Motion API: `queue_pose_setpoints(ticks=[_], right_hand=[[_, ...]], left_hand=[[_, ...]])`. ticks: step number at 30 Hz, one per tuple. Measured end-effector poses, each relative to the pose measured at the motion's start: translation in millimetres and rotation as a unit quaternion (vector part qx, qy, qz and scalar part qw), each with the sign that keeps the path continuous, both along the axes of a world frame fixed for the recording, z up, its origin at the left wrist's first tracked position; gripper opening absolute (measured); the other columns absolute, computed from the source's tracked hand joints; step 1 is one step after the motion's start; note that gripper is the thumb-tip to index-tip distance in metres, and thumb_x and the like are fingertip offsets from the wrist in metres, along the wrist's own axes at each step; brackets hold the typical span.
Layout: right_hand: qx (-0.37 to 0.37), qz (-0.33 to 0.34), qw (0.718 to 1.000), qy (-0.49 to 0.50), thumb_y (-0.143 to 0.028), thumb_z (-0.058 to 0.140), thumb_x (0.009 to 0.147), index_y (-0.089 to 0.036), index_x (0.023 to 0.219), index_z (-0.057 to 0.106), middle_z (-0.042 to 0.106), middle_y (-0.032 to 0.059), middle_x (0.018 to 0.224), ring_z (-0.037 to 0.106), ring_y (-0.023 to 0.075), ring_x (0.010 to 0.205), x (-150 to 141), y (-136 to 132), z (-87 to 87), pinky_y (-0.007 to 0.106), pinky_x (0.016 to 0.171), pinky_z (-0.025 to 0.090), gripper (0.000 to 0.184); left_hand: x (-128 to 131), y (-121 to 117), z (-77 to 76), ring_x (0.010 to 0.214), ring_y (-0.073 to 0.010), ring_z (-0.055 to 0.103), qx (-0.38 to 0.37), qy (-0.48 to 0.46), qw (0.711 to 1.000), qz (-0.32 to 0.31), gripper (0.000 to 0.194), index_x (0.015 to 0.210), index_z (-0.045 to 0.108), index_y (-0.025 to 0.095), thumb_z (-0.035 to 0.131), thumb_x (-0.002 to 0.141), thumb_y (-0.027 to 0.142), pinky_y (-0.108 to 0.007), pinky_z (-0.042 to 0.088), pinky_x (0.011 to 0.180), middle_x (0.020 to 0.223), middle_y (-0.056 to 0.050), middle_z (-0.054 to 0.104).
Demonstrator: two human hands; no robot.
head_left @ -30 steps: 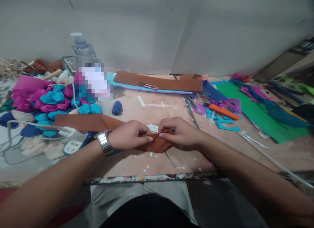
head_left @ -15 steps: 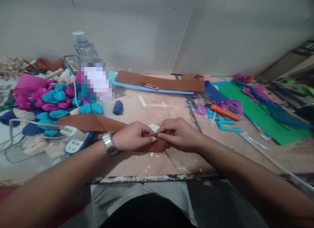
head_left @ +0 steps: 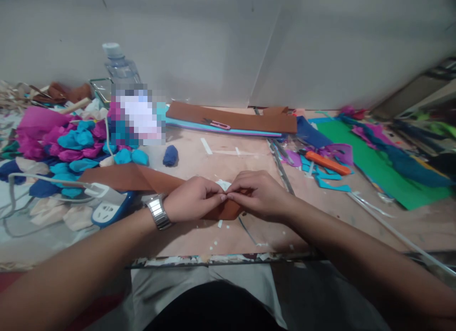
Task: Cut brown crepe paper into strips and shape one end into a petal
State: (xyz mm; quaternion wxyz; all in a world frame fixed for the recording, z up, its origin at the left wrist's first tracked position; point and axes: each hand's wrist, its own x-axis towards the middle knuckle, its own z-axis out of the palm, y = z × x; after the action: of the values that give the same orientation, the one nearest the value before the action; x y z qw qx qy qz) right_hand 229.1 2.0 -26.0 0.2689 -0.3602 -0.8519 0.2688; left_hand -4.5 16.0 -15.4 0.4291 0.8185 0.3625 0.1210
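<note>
Both hands meet over a long brown strip (head_left: 226, 211) that looks like crepe paper. My left hand (head_left: 197, 198), below a metal wristwatch, pinches the strip's edge between thumb and forefinger. My right hand (head_left: 254, 195) pinches the same edge, its fingertips touching those of the left. The strip's other end runs leftward behind my left wrist, flat and creased, up to the colourful crumpled pieces. A small white round thing (head_left: 223, 184) shows just behind the fingertips, partly covered. The fingers hide part of the strip.
At left lie crumpled pink and blue pieces (head_left: 76, 141), a power strip (head_left: 110, 210) with a cable, a bottle (head_left: 121, 67) and a blurred-out object. Behind, small snips (head_left: 217, 124) rest on stacked brown sheets (head_left: 249, 119). An orange cutter (head_left: 327, 163) and green sheet (head_left: 384, 165) lie right.
My fingertips have drawn closer together along the brown strip, and less of its pinched edge shows between them. The view has shifted slightly.
</note>
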Motion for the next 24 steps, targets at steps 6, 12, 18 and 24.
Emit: queue_pose_setpoints(ticks=[6, 12, 18, 24], right_hand=[[0.016, 0.001, 1.0, -0.011, -0.024, 0.068, 0.096, -0.022, 0.095, 0.079, 0.078, 0.0043, 0.087, 0.069, 0.0194, 0.084, 0.5, 0.5, 0.8, 0.032, 0.078, 0.051, 0.012], [0.038, -0.005, 0.999, -0.018, -0.025, 0.068, 0.096, -0.024, 0.099, 0.08, 0.079, 0.0044, 0.088, 0.07, 0.0202, 0.084, 0.7, 1.2, 0.6, 0.032, 0.077, 0.051, 0.012], [0.043, -0.01, 0.999, -0.013, -0.023, 0.07, 0.095, -0.026, 0.102, 0.081, 0.078, 0.0027, 0.085, 0.069, 0.0183, 0.08, 0.6, 0.2, 1.2, 0.031, 0.075, 0.051, 0.014], [0.035, -0.013, 0.999, -0.013, -0.021, 0.07, 0.093, -0.024, 0.099, 0.079, 0.079, 0.0019, 0.087, 0.069, 0.0184, 0.084, 0.1, -1.1, 2.7, 0.031, 0.077, 0.05, 0.01]], left_hand=[[-0.5, 1.2, -1.7, 0.066, -0.0132, 0.05, -0.02, -0.011, 1.0, -0.004, 0.035, 0.079, 0.069, 0.016, 0.053, 0.1, 0.039, -0.026, 0.035, 0.062, 0.067, 0.002, 0.06], [-1.7, 2.8, -5.8, 0.074, -0.0155, 0.055, -0.057, -0.041, 0.997, -0.01, 0.032, 0.094, 0.074, 0.015, 0.052, 0.101, 0.038, -0.027, 0.041, 0.07, 0.082, -0.001, 0.07], [-1.3, 3.5, -5.6, 0.079, -0.0162, 0.055, -0.104, -0.065, 0.992, -0.017, 0.03, 0.099, 0.075, 0.015, 0.052, 0.101, 0.034, -0.027, 0.042, 0.075, 0.085, -0.001, 0.068], [-0.5, 1.8, -5.1, 0.07, -0.0139, 0.047, -0.115, -0.055, 0.992, -0.02, 0.033, 0.095, 0.074, 0.014, 0.053, 0.1, 0.039, -0.026, 0.039, 0.069, 0.075, 0.001, 0.06]])
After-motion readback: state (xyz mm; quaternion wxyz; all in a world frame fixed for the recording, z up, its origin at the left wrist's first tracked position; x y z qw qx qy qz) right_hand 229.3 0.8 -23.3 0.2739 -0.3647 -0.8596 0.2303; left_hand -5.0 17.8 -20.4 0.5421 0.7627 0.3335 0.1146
